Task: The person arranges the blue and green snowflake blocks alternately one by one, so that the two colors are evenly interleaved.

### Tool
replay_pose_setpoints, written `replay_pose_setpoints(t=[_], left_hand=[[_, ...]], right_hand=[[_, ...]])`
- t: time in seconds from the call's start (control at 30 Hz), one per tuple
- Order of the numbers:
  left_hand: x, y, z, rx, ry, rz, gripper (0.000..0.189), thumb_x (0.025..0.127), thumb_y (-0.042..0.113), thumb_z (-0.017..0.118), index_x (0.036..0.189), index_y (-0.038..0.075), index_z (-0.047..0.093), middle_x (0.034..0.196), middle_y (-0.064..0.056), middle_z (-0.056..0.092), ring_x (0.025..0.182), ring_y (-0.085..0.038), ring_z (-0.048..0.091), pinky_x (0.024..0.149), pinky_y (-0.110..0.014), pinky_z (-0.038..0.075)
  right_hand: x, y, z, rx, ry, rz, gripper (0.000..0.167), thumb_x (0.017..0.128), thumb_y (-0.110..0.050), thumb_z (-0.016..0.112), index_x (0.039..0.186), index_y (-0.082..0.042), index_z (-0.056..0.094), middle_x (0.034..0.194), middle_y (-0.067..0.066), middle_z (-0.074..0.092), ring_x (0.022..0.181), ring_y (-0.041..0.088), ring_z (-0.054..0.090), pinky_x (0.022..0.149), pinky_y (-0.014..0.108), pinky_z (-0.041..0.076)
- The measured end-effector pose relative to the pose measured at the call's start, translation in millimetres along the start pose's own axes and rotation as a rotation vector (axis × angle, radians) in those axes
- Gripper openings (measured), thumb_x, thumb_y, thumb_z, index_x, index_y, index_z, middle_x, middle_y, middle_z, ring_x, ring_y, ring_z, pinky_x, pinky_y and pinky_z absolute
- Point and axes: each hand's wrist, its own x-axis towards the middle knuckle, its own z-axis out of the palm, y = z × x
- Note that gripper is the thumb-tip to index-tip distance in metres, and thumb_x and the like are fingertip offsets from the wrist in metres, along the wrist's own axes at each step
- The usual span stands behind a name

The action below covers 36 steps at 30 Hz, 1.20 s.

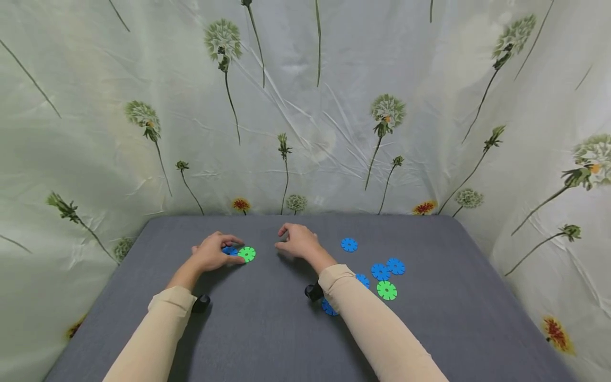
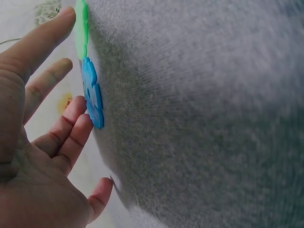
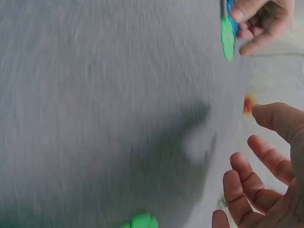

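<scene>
On the left of the table, my left hand rests with spread fingers around two flat notched plastic discs. Its thumb tip is right at the green disc, and two fingertips touch the blue disc in the left wrist view. The blue disc is partly covered by the hand in the head view, and the two discs meet at their edges. To the right, my right hand hovers over the table, its fingers loosely bent and apart, holding nothing. Its shadow falls on the cloth below.
Right of the right hand lie a lone blue disc, two blue discs edge to edge and a green disc. The right sleeve partly hides two more blue discs. A flowered curtain hangs behind the grey table.
</scene>
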Motion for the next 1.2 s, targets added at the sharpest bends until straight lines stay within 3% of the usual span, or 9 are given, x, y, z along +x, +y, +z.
replay_pose_setpoints(t=[0.23, 0.43, 0.67, 0.83, 1.2], left_hand=[[1.2, -0.1, 3.7, 0.006, -0.021, 0.03, 0.05, 0.087, 0.044, 0.09, 0.13, 0.023, 0.079, 0.126, -0.016, 0.064, 0.116, -0.034, 0.058, 0.09, -0.066, 0.032], [2.0, 0.1, 4.8, 0.008, -0.032, 0.011, 0.048, 0.088, 0.042, 0.09, 0.13, 0.022, 0.08, 0.133, -0.018, 0.061, 0.123, -0.039, 0.055, 0.094, -0.069, 0.03], [1.3, 3.6, 3.0, 0.032, -0.049, 0.014, 0.051, 0.088, 0.044, 0.089, 0.132, 0.023, 0.078, 0.136, -0.02, 0.06, 0.128, -0.042, 0.052, 0.095, -0.072, 0.031], [1.5, 5.1, 3.3, 0.041, -0.057, 0.012, 0.05, 0.088, 0.044, 0.089, 0.132, 0.023, 0.078, 0.138, -0.02, 0.059, 0.13, -0.044, 0.05, 0.095, -0.073, 0.031], [1.8, 6.0, 4.2, 0.042, -0.044, -0.006, 0.046, 0.088, 0.04, 0.09, 0.129, 0.024, 0.08, 0.137, -0.018, 0.06, 0.128, -0.041, 0.052, 0.097, -0.07, 0.032]], right_hand=[[-1.5, 27, -25, 0.017, 0.047, 0.04, 0.031, 0.103, -0.032, 0.075, 0.129, -0.015, 0.071, 0.093, 0.001, 0.064, 0.079, 0.019, 0.058, 0.099, 0.054, 0.044], [-3.5, 56, -47, 0.004, 0.076, 0.108, 0.032, 0.104, -0.032, 0.074, 0.131, -0.015, 0.07, 0.106, 0.005, 0.068, 0.09, 0.023, 0.062, 0.099, 0.055, 0.046], [-10.1, 92, -70, -0.002, 0.083, 0.173, 0.037, 0.104, -0.032, 0.073, 0.135, -0.013, 0.069, 0.123, 0.013, 0.07, 0.108, 0.033, 0.066, 0.113, 0.068, 0.041], [-17.0, 113, -81, -0.024, 0.071, 0.197, 0.04, 0.104, -0.032, 0.072, 0.137, -0.011, 0.069, 0.135, 0.018, 0.068, 0.122, 0.038, 0.065, 0.11, 0.063, 0.047], [-26.4, 145, -85, 0.008, 0.034, 0.214, 0.046, 0.098, -0.026, 0.079, 0.137, -0.003, 0.068, 0.143, 0.026, 0.066, 0.127, 0.042, 0.066, 0.108, 0.054, 0.054]])
